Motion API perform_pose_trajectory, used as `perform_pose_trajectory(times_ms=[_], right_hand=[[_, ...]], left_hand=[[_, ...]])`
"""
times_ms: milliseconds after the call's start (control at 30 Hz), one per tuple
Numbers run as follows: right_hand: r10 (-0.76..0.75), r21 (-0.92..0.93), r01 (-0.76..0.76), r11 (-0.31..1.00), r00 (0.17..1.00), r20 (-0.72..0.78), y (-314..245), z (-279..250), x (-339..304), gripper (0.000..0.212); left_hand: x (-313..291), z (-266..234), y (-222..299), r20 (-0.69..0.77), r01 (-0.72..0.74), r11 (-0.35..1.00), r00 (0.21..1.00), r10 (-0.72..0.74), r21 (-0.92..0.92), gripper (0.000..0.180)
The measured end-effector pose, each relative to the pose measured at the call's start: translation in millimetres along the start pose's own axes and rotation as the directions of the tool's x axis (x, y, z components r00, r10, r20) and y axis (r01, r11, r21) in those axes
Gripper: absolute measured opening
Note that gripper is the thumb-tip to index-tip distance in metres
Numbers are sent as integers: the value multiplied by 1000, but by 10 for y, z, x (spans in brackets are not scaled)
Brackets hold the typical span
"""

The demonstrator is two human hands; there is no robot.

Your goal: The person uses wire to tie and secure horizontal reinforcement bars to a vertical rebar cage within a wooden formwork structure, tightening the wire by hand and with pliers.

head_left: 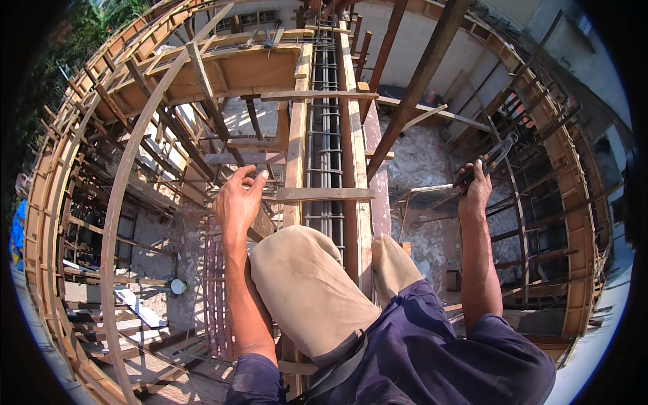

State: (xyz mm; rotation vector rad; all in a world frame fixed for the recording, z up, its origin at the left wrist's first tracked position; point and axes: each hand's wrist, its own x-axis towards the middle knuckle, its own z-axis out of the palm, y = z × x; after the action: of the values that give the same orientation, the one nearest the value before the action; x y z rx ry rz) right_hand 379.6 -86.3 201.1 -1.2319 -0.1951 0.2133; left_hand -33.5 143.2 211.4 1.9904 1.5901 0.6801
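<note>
My left hand (pixel 239 199) is raised beside my left knee, fingers loosely bent, thumb apart, with nothing visible in it. Out to the right, my right hand (pixel 476 185) is closed around a dark-handled tool that looks like pliers (pixel 463 179). Beyond that hand, thin looped wire (pixel 503 147) sticks out; whether the fingers grip it too cannot be made out. Between my knees runs a long rebar cage (pixel 325 142) inside timber formwork boards (pixel 354 155). A short wooden crosspiece (pixel 325 194) lies across the boards just ahead of my knees.
Another crosspiece (pixel 317 95) spans the formwork farther ahead. Slanting timber props (pixel 418 88) rise at the right. A curved strip (pixel 121 182) arcs along the left. Far below lies a rubble-strewn floor (pixel 418 152) with a white bucket (pixel 179 287). Hand tools (pixel 270 39) rest on the far formwork.
</note>
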Motion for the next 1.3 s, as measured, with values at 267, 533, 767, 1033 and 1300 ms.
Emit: perform_pose_trajectory(times_ms=[267,533,767,1033,1300], right_hand=[[333,-71,-326,943,910,245,45,268,46,24],[-114,-106,152,983,947,299,-507,908,996,18],[-28,-185,126,975,889,458,-149,1458,1551,31],[183,-589,129,798,879,441,2112,1610,1157,31],[-4,-556,698,451,624,781,3190,2195,1559,34]], left_hand=[[-10,6,61,1,0,1000,1000,0,-17,45],[30,117,140,-75,127,968,991,-114,216,43],[122,147,218,-30,213,939,977,-213,269,50],[242,280,173,38,268,924,957,-288,273,48],[310,307,231,81,266,944,955,-286,197,32]])
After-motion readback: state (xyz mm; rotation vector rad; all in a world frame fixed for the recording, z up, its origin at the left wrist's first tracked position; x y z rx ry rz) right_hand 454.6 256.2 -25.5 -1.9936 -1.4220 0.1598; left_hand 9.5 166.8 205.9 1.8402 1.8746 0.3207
